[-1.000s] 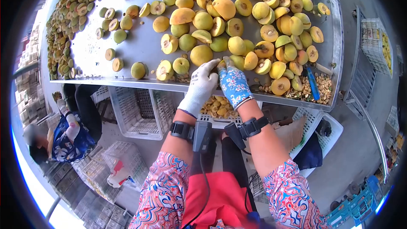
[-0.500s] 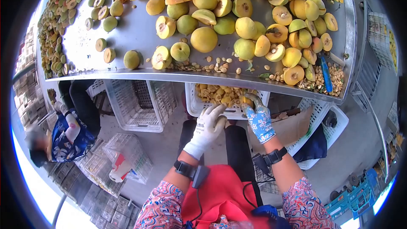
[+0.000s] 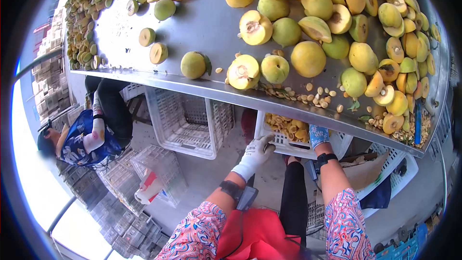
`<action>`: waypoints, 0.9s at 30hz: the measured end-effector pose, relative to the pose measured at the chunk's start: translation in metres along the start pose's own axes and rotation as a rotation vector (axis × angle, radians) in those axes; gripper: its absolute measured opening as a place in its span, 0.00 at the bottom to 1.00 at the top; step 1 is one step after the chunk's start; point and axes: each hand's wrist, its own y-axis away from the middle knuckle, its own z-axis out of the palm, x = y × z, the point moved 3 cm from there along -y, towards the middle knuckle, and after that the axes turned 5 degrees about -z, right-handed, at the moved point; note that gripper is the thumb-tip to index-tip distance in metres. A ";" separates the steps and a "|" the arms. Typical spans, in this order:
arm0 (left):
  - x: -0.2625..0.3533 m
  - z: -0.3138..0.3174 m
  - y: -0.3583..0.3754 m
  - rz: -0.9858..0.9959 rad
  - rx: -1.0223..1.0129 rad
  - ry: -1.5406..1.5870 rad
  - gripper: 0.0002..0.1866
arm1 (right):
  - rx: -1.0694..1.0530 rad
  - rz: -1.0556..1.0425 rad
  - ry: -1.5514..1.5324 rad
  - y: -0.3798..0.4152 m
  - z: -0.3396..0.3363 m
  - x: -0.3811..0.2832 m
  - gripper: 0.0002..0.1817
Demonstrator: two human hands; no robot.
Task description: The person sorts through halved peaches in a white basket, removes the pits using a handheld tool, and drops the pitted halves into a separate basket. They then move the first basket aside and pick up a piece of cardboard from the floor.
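My left hand (image 3: pixel 259 152), in a white glove, is at the near left corner of a white crate (image 3: pixel 297 150). Its fingers are loosely bent and apart, with nothing visible between them. Yellow fruit pieces (image 3: pixel 290 127) fill the part of the crate that shows. My right hand (image 3: pixel 318 135), in a blue flowered glove, reaches over the crate beneath the table's edge. Its fingers are hidden there, so what they hold cannot be seen. Above both hands, halved and whole yellow-green fruits (image 3: pixel 308 59) lie on the metal table (image 3: pixel 207 33), with loose pits (image 3: pixel 317 98) along its front edge.
A blue-handled tool (image 3: pixel 417 124) lies among pits at the table's right corner. Another white crate (image 3: pixel 211 137) stands under the table on the left. A co-worker (image 3: pixel 91 132) sits at far left. Cardboard (image 3: pixel 363 173) lies by the crates on the right.
The view has shifted, so the table appears nearer and turned. My right hand has gone farther under the table edge, hiding its fingers. My left hand stays by the crate's near side.
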 end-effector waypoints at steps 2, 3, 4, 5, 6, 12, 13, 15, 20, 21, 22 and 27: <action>0.001 -0.005 -0.002 -0.023 -0.013 0.084 0.21 | 0.119 0.266 -0.342 -0.014 -0.018 0.000 0.31; 0.002 -0.008 -0.006 -0.010 -0.008 0.107 0.21 | 0.159 0.265 -0.189 -0.026 0.010 0.041 0.32; 0.001 -0.012 -0.009 0.001 -0.005 0.127 0.21 | 0.198 0.266 -0.039 -0.038 0.041 0.079 0.33; 0.004 -0.018 -0.012 0.052 0.027 0.090 0.21 | 0.195 0.262 -0.053 -0.044 0.038 0.067 0.33; 0.005 -0.023 -0.014 0.047 0.034 0.081 0.21 | 0.257 0.165 -0.288 -0.048 0.016 0.053 0.34; 0.017 -0.066 -0.026 0.120 0.165 -0.035 0.19 | 0.110 0.303 -0.175 -0.030 0.046 0.099 0.33; 0.013 -0.070 -0.031 0.075 0.184 -0.011 0.20 | 0.229 0.185 0.002 -0.008 0.030 0.074 0.31; 0.014 -0.072 -0.045 0.050 0.185 0.006 0.21 | 0.394 0.334 -0.297 0.037 -0.051 -0.006 0.26; 0.014 -0.053 -0.091 0.054 -0.061 0.000 0.20 | 0.514 1.103 -1.306 0.144 -0.010 -0.037 0.18; 0.006 -0.045 -0.102 0.057 -0.057 -0.023 0.20 | 0.513 1.103 -1.332 0.149 -0.011 -0.051 0.18; -0.002 -0.039 -0.112 0.096 -0.011 -0.116 0.19 | 0.565 1.148 -1.523 0.153 -0.009 -0.067 0.20; -0.008 -0.038 -0.129 0.173 -0.105 -0.214 0.16 | 0.837 1.171 -1.924 0.159 0.067 -0.088 0.25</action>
